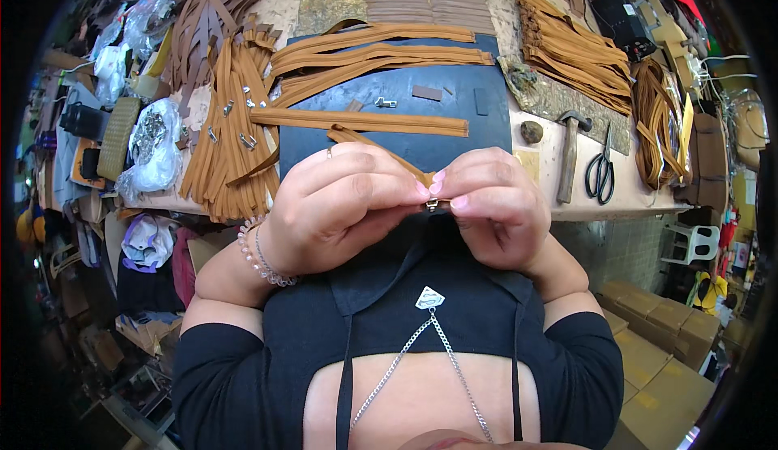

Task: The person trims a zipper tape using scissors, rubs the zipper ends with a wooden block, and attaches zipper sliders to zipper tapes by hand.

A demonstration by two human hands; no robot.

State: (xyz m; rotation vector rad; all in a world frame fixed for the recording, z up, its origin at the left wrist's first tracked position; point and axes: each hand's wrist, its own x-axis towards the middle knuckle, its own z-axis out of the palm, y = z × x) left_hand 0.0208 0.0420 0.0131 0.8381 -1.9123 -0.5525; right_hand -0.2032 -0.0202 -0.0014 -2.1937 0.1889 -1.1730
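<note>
Close in front of my chest, my left hand (pixel 344 199) and my right hand (pixel 498 207) meet, fingertips pinched together. Between them is a small metal zipper slider (pixel 432 204) on the end of a tan zipper tape (pixel 374 147). The tape runs back behind my left fingers, which hide part of it. Just beyond lies a dark mat (pixel 478 146) with a single tan zipper strip (pixel 365 120) stretched across it. Farther back on the mat rest a loose silver slider (pixel 386 103), a small brown piece (pixel 427 93) and several more zipper strips (pixel 381 57).
Left of the mat hangs a heap of tan zippers (pixel 219 146) with loose sliders on top. A plastic bag of metal parts (pixel 152 138) is farther left. On the right are a round lump (pixel 532 132), a hammer (pixel 569 154), black scissors (pixel 600 174) and zipper bundles (pixel 575 53).
</note>
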